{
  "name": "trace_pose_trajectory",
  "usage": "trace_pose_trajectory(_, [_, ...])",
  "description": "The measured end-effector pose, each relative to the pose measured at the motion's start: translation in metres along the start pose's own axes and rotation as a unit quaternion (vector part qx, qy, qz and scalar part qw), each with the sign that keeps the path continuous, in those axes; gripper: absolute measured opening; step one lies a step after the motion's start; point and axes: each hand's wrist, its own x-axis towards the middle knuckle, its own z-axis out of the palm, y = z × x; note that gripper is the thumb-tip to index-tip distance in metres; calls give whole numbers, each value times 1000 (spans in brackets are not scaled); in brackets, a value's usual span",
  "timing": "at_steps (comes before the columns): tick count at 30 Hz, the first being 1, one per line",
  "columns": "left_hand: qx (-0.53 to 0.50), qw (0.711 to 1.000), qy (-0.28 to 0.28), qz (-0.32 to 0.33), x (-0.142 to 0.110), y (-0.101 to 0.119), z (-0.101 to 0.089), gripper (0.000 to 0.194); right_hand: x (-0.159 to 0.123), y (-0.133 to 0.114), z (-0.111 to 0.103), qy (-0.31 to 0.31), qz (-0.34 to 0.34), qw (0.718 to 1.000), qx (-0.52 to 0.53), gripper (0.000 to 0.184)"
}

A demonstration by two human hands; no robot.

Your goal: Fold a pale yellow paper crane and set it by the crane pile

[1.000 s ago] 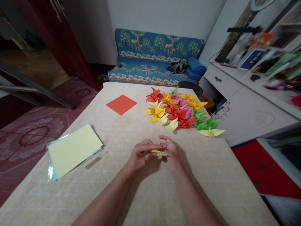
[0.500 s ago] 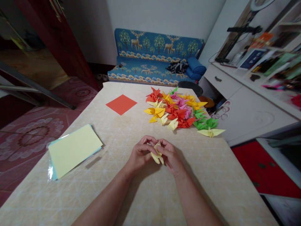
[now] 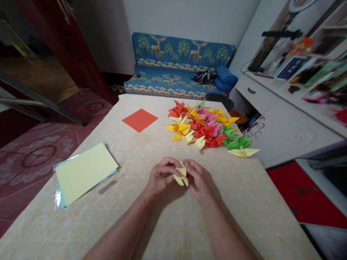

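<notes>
Between my hands, above the near middle of the table, is a pale yellow paper crane [image 3: 181,176], partly covered by fingers. My left hand [image 3: 163,176] pinches it from the left, thumb and fingers closed on the folded paper. On the other side, my right hand [image 3: 198,177] has its thumb and fingertips closed at the crane's right edge. Beyond my hands lies a cluster of folded paper cranes [image 3: 207,131] in red, orange, yellow, pink and green. A flat red paper square [image 3: 140,120] rests to the left of them.
At the left of the table [image 3: 130,224] lies a stack of pale yellow and blue paper [image 3: 86,173] in a clear sleeve. A patterned sofa [image 3: 173,77] stands behind the table. Along the right is a white cabinet [image 3: 292,122] loaded with various items.
My right hand has shifted slightly right, and its fingers cover less of the yellow crane. The crane has turned a little. Everything else on the table has stayed put.
</notes>
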Motion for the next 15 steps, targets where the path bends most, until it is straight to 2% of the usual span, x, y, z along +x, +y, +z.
trace_pose_trajectory(5, [18, 999, 38, -2, 1, -1, -3, 5, -2, -1, 0, -48, -3, 999, -16, 27])
trace_pose_trajectory(10, [2, 1000, 10, -17, 1, 1, -1, 7, -3, 1, -1, -37, -42, 997, -55, 20])
trace_pose_trajectory(15, [4, 1000, -15, -16, 1, 2, 0, 9, -3, 1, 0, -34, -28, 997, -60, 20])
